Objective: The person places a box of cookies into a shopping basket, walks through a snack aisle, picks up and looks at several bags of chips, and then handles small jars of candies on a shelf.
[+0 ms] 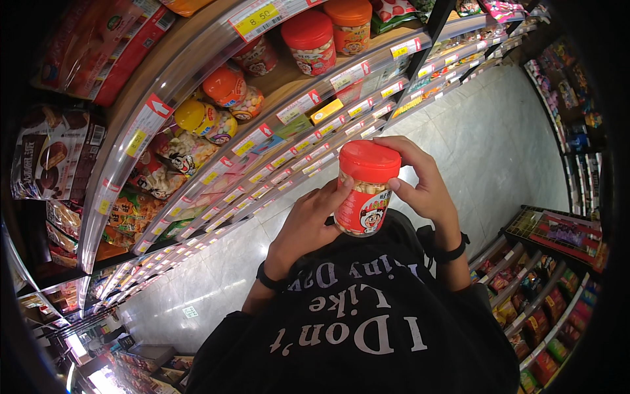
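A clear plastic jar (362, 207) with a red screw lid, a red cartoon label and pale small snacks inside is held upright, slightly tilted, in front of my chest. My left hand (307, 221) grips its left side, the thumb lying on the front just below the lid. On the other side my right hand (425, 184) holds the jar near the lid, with its thumb at the lid's lower edge and fingers behind the lid. The lid (369, 160) sits on the jar. Similar red-lidded jars (309, 42) stand on the shelf above.
Curved shelves (290, 76) with price strips run along the left and top, holding an orange-lidded jar (348, 24), a yellow-lidded candy container (204, 118) and bagged snacks (182, 152). Grey floor tiles (443, 133) lie between them and a packed snack rack (534, 295) at lower right.
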`<action>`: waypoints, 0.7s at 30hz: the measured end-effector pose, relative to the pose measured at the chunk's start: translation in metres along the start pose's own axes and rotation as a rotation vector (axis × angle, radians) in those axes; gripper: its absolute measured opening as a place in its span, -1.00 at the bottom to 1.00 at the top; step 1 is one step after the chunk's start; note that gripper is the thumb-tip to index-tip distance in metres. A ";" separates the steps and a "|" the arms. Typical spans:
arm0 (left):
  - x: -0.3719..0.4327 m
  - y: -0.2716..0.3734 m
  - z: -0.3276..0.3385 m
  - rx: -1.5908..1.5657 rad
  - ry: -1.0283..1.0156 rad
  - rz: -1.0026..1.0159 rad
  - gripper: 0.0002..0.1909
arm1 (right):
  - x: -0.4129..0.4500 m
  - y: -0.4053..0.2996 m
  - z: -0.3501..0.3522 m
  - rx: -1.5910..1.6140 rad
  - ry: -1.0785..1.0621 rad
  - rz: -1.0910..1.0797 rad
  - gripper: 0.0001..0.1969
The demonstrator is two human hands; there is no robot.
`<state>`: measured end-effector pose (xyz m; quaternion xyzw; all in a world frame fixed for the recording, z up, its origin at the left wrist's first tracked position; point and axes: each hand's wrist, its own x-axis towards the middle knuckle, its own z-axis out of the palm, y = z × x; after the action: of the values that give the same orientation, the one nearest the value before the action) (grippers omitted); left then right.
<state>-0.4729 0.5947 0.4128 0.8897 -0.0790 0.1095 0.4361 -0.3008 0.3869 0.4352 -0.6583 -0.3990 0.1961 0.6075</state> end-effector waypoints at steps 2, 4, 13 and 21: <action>0.001 0.000 0.001 -0.006 0.013 -0.023 -0.05 | -0.002 0.000 0.000 0.024 0.005 0.014 -0.40; 0.002 0.000 0.002 -0.010 0.028 -0.048 -0.04 | -0.003 0.000 0.001 0.065 0.010 0.037 -0.37; 0.020 -0.006 -0.009 0.102 0.112 -0.027 -0.08 | -0.006 -0.010 0.014 0.012 0.019 0.039 0.11; 0.023 -0.018 -0.022 0.161 0.120 -0.039 -0.10 | 0.003 -0.012 0.033 -0.309 0.089 -0.153 0.14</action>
<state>-0.4490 0.6224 0.4185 0.9150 -0.0264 0.1602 0.3693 -0.3271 0.4097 0.4412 -0.7196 -0.4460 0.0560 0.5292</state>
